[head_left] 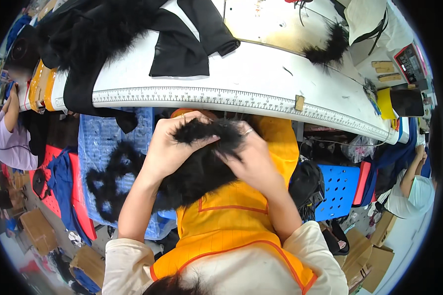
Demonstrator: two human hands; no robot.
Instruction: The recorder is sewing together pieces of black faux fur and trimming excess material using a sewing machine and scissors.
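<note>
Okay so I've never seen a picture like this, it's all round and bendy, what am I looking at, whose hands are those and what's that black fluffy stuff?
The picture comes from a wide fisheye camera worn on a person's head, looking down, so straight edges curve near the rim. The two bare arms rising from the bottom are that person's own. The left hand and right hand both grip a strip of black fur in front of an orange apron. Above the hands is a white worktable with a printed ruler along its front edge. On it lie black fabric pieces and another tuft of black fur. More fur lies on a blue crate to the left. Other people sit at both edges.
</note>
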